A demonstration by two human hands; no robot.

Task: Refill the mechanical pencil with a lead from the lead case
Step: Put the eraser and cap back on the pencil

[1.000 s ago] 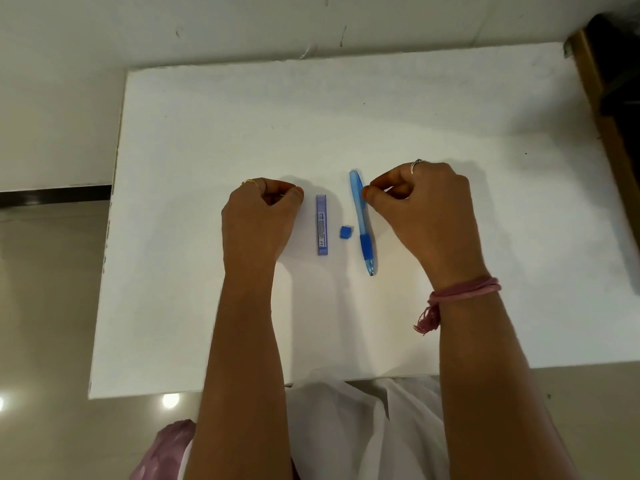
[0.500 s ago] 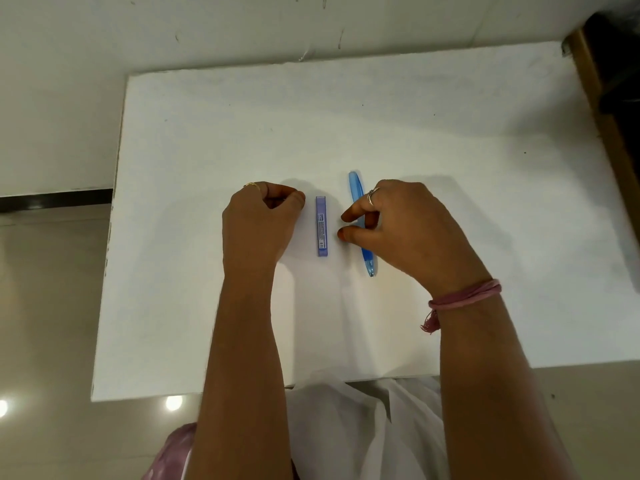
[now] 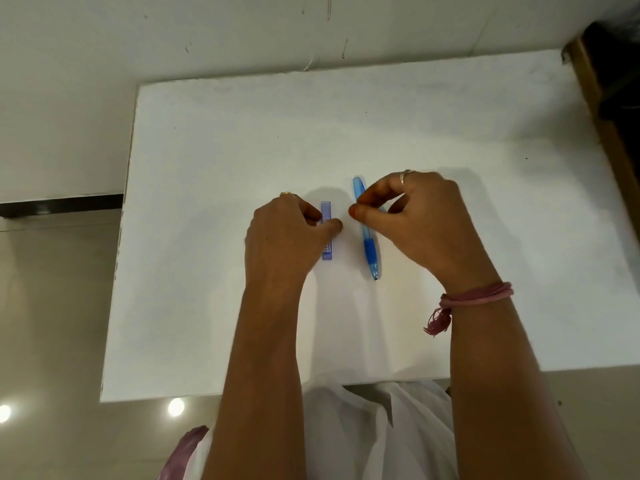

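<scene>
Now | left hand (image 3: 284, 237) pinches lead case (image 3: 326, 211) | label unreadable | right hand (image 3: 415, 220) pinched, perhaps on cap

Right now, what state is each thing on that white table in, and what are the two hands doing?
Lead case: lying flat, left hand on its far half; open or closed cannot be told.
Mechanical pencil: lying flat, tip toward the person.
Left hand: thumb and fingers closed on the lead case.
Right hand: fingertips pinched together over the pencil's barrel; anything held is too small to see.
Table: white, flat, bearing both items.
</scene>
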